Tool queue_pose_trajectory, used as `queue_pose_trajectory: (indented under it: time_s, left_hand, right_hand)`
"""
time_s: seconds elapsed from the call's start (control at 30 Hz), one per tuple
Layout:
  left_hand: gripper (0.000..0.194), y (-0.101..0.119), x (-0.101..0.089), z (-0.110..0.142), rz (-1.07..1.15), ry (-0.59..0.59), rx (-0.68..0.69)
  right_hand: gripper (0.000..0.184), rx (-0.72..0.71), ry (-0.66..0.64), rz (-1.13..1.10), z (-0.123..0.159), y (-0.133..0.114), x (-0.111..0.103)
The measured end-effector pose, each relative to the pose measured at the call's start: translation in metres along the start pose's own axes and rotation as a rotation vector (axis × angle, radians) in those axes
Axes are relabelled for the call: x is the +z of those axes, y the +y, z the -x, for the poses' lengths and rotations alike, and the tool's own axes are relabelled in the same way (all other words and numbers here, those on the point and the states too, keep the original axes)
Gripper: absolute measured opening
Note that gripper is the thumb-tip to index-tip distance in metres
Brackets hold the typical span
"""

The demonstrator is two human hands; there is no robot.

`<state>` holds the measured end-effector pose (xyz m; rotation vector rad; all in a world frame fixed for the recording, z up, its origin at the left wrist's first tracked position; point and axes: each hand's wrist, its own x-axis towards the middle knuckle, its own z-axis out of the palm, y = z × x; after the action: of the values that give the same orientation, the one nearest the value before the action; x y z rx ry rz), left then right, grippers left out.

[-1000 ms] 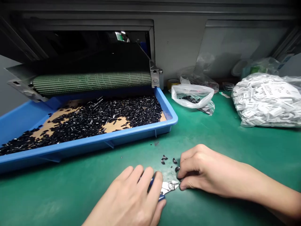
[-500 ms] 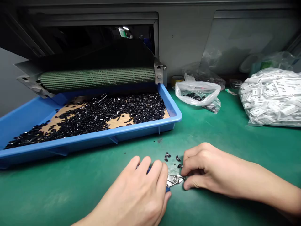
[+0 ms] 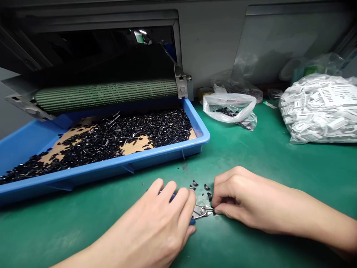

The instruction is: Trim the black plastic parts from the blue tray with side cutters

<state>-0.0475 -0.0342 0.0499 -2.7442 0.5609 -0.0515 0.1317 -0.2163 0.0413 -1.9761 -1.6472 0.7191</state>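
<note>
My left hand (image 3: 164, 219) is closed around the blue handles of a pair of side cutters (image 3: 203, 211). The metal jaws point right and meet a small black plastic part (image 3: 214, 211). My right hand (image 3: 237, 195) pinches that part between thumb and fingertips, which hide most of it. Just beyond the jaws, several curved black pieces (image 3: 206, 187) lie loose on the green tabletop (image 3: 117, 227), one of them beside my right fingertips.
A blue tray (image 3: 156, 153) full of small black parts (image 3: 134, 128) stands back left, under a green conveyor roller (image 3: 108, 95). Behind my right hand lie an open clear bag (image 3: 231, 106) with black pieces and a large bag of white parts (image 3: 320, 109).
The right thumb and fingertips have closed together on the small part at the jaws. The whole view has shifted slightly, with everything appearing further left.
</note>
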Motion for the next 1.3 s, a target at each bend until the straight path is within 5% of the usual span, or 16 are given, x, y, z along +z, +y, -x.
queue_pose_trajectory:
  time_s: [0.43, 0.67, 0.83, 1.07, 1.3]
  left_hand:
    - [0.019, -0.008, 0.007, -0.011, -0.149, 0.096, 0.178]
    - [0.031, -0.009, 0.024, 0.007, 0.042, 0.13, -0.015]
    - [0.028, -0.017, 0.041, 0.04, 0.268, 0.276, -0.262]
    - [0.028, -0.017, 0.049, 0.049, 0.441, 0.351, -0.341]
    - [0.028, -0.022, 0.051, 0.057, 0.411, 0.38, -0.301]
  right_hand:
    - [0.016, -0.01, -0.006, 0.012, 0.001, 0.002, 0.001]
    - [0.004, 0.058, -0.014, 0.042, 0.003, -0.004, -0.006]
    - [0.061, 0.17, 0.013, 0.069, 0.005, -0.006, -0.003]
    - [0.015, 0.067, 0.06, 0.113, -0.017, -0.008, -0.001]
    - [0.018, 0.126, 0.058, 0.201, -0.032, -0.021, -0.012]
